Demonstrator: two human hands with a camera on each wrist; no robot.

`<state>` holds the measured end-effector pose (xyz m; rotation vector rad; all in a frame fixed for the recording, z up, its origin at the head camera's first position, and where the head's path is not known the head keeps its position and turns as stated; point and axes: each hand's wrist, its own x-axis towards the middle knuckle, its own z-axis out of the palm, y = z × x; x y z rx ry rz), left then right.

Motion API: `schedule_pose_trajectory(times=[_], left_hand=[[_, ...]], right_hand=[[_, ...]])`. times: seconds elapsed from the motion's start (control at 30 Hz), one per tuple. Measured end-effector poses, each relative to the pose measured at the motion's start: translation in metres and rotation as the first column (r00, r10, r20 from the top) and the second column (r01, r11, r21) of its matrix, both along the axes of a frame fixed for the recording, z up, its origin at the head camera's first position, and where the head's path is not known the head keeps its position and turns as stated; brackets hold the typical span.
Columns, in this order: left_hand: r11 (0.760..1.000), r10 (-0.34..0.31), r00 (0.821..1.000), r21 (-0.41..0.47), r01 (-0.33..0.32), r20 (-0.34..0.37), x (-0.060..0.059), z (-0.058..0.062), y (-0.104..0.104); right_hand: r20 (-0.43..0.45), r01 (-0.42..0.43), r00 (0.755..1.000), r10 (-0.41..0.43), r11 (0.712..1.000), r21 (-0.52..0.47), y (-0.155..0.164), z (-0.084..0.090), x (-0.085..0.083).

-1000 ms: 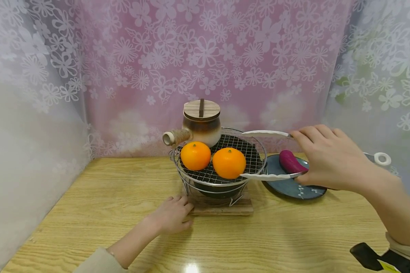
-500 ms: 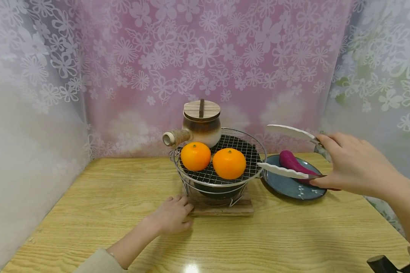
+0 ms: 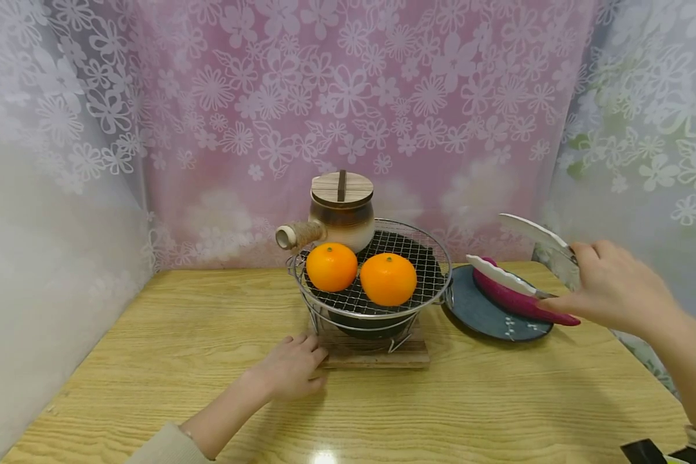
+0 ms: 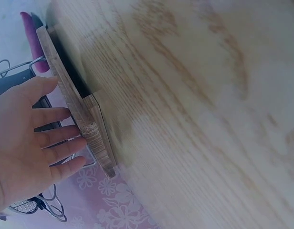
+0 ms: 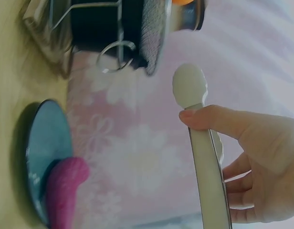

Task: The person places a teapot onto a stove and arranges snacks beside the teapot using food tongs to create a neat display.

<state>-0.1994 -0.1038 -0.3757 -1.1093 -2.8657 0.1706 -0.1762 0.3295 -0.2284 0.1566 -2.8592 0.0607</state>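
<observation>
Cream sleeve [image 3: 171, 446], bare hands

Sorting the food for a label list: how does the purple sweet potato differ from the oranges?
The purple sweet potato is long and magenta; the two oranges are round and orange. It lies on the blue plate beside the grill, while the oranges sit on the wire grill. The tongs in the right hand are over the sweet potato, not the oranges.

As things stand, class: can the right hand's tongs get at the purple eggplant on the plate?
Probably yes: the right hand holds the tongs open just over the eggplant on the plate, nothing between.
</observation>
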Motion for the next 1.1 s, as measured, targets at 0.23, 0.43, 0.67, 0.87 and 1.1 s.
schedule_pose_trajectory(times=[0.23, 0.43, 0.67, 0.87, 1.1], left_hand=[[1.000, 0.003, 1.000, -0.001, -0.003, 0.001, 0.000, -0.001, -0.001], [1.000, 0.004, 1.000, -0.002, -0.004, -0.006, 0.000, 0.000, 0.000], [1.000, 0.003, 1.000, -0.005, -0.003, -0.007, 0.000, 0.000, 0.000], [1.000, 0.001, 1.000, -0.002, -0.001, -0.014, 0.000, 0.000, 0.000], [1.000, 0.003, 1.000, -0.002, -0.003, -0.010, 0.000, -0.001, 0.000]], right_hand=[[0.073, 0.046, 0.996, -0.045, 0.999, -0.009, 0.029, -0.029, -0.017], [0.121, 0.060, 0.991, -0.061, 0.998, 0.008, 0.048, -0.054, -0.023], [0.116, 0.104, 0.987, -0.108, 0.994, 0.039, 0.058, -0.082, -0.030], [0.108, 0.125, 0.985, -0.133, 0.989, 0.072, 0.060, -0.095, -0.037], [0.112, 0.126, 0.984, -0.135, 0.988, 0.083, 0.063, -0.107, -0.043]])
